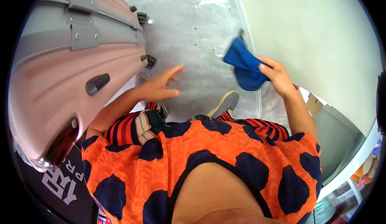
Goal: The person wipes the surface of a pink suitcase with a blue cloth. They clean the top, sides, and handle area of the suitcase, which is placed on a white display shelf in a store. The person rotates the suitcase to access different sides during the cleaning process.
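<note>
My right hand (277, 76) grips a folded blue cloth (248, 65) between thumb and fingers, over the grey floor beside a pale panel. The cloth hangs to the left of the hand, its far tip blurred. My left hand (161, 86) is empty, with fingers apart, above the floor and just right of a pink hard-shell suitcase (75, 103). The suitcase has grey bands with riveted metal hinges (84, 36), a dark recessed foot (98, 84) and black wheels (150, 61). A dark red handle (61, 142) is fixed near its lower end.
A large pale panel (310, 33) fills the upper right, edged by a white strip along the floor (187, 36). At lower left stands a black board (54, 187) with white writing. My grey shoe (226, 103) rests on the floor. Colourful items (366, 169) sit far right.
</note>
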`<state>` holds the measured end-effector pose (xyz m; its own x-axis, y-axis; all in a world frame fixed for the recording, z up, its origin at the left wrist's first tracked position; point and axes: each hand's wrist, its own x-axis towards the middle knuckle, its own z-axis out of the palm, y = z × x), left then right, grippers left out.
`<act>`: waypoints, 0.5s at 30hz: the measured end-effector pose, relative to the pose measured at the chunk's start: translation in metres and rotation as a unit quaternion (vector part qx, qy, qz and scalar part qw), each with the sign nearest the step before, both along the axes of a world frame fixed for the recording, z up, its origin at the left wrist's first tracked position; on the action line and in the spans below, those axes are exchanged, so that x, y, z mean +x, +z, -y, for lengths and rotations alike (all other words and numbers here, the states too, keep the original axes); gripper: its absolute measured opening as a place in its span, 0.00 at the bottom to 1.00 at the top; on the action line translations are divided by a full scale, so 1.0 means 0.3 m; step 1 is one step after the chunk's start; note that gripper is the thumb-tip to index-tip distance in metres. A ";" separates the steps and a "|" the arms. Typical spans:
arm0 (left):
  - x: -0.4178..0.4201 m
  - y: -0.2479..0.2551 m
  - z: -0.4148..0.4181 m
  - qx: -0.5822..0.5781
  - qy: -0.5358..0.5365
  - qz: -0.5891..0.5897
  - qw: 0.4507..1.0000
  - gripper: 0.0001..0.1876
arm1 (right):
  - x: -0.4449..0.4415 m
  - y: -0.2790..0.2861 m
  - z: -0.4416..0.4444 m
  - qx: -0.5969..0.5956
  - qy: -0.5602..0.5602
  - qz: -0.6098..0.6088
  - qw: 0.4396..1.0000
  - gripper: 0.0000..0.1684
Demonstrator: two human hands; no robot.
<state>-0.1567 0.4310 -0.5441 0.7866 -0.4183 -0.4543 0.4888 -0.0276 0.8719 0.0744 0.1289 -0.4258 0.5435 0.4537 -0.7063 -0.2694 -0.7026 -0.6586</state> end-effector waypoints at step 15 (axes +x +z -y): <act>0.067 0.071 0.013 -0.129 0.123 0.111 0.978 0.36 | -0.334 -0.297 -0.400 0.290 -0.048 -0.061 0.954 0.37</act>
<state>-0.1365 0.4272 -0.5227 0.9451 -0.2816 -0.1659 0.2515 0.3022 0.9195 -0.0258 0.2489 -0.5151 0.5319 0.7397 -0.4122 -0.4143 -0.1972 -0.8885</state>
